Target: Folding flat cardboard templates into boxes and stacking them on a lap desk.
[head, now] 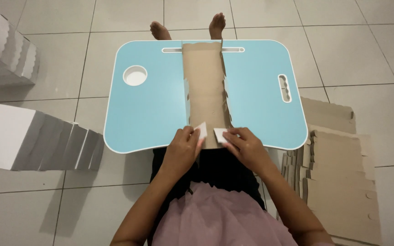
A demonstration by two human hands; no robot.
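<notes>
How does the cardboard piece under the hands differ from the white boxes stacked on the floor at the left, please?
The cardboard blank lies flat and unfolded on the blue lap table, brown side up; the folded boxes are already formed, showing white and grey faces. The blank is a single piece, with the left hand and right hand pinching its near corner flaps; the folded boxes lie nested in a row, untouched. Both have scalloped edges.

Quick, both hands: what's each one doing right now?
Left hand: pinching the cardboard blank's left white flap.
Right hand: pinching its right white flap.
</notes>
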